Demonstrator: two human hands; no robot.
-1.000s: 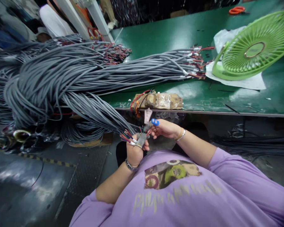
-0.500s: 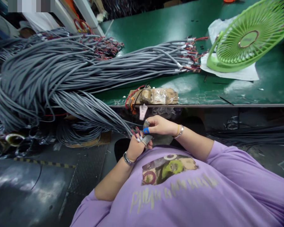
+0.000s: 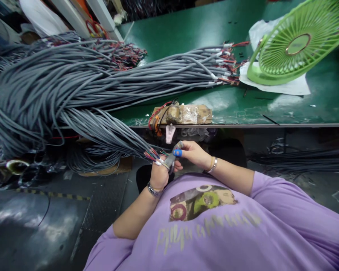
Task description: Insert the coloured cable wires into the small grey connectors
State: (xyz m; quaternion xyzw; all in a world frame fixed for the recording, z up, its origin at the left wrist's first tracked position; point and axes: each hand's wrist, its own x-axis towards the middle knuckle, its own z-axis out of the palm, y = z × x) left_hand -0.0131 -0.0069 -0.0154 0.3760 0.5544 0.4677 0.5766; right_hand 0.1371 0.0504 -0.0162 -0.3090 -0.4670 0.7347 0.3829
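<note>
My left hand (image 3: 159, 175), a metal watch at its wrist, is closed around the ends of several grey cables (image 3: 124, 135) just past the bench edge. Thin coloured wires (image 3: 152, 153) fan out from the cable ends above its knuckles. A grey strip or wrapping (image 3: 168, 160) shows at its thumb side; which of the two I cannot tell. My right hand (image 3: 196, 153) is beside it, thumb and forefinger pinched together, with blue tape on the thumb and a grey wrap on the forefinger. Whatever lies between those fingertips is too small to make out.
A thick pile of grey cables (image 3: 45, 82) covers the left of the green bench (image 3: 214, 22). A wooden block (image 3: 196, 114) with red and black wires sits at its front edge. At the right stands a green fan (image 3: 298, 45) on white paper. More cable coils (image 3: 96, 158) lie below.
My left hand has turned and moved slightly left, and the coloured wires now spread further left. My right hand has shifted a little right and down, still pinching.
</note>
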